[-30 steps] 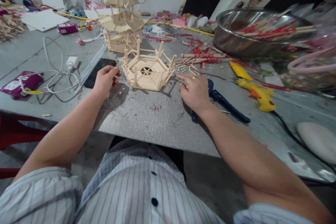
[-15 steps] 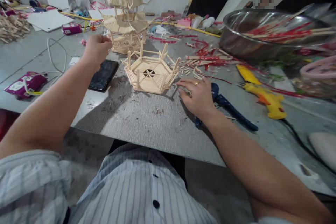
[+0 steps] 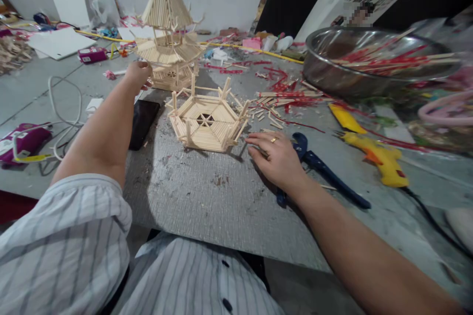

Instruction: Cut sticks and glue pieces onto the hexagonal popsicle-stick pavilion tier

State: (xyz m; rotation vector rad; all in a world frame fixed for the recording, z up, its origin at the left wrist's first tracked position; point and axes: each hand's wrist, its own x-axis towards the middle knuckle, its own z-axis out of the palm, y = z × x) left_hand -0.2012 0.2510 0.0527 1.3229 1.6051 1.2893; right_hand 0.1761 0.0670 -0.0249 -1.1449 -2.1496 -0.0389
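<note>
Tabletop [image 3: 207, 192]: grey, cluttered.
Left hand [image 3: 137, 75]: at stick pagoda [image 3: 166, 34] eave; can't tell its grip.
Right hand [image 3: 275, 155]: flat, fingers apart, beside hexagonal stick base [image 3: 205, 120].
Risk: a clumsy touch could topple the pagoda.

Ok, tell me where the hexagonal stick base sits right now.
The hexagonal stick base stands mid-table in the head view, just nearer than the tall stick pagoda, between the black phone on its left and the right hand on its right.
</note>
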